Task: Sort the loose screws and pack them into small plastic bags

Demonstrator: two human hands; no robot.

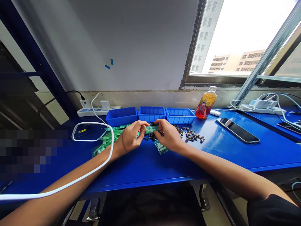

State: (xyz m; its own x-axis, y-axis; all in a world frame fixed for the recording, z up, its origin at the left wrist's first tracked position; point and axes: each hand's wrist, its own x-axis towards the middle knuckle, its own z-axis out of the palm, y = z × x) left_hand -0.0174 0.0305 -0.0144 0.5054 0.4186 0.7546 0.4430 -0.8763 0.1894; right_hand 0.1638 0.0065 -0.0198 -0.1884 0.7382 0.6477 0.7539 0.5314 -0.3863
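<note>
Between my two hands, just above the blue table, a small green plastic bag (pixel 151 129) is stretched. My left hand (pixel 131 136) pinches its left end with thumb and fingertips. The right end is pinched by my right hand (pixel 169 135). Whatever the bag contains is too small to tell. Under my right hand lies another small clear-green bag (pixel 161 147). A heap of green bags (pixel 103 145) spreads beside and behind my left hand. Dark metal screws (pixel 194 137) are scattered behind and to the right of my right hand, some hidden by it.
Along the wall stand three blue bins: left (pixel 121 116), middle (pixel 151 113) and right (pixel 180 116). A drink bottle (pixel 206 103) and a phone (pixel 238 130) are to the right. A white cable (pixel 94 171) crosses my left forearm. Power strips (pixel 88 111) sit at both sides.
</note>
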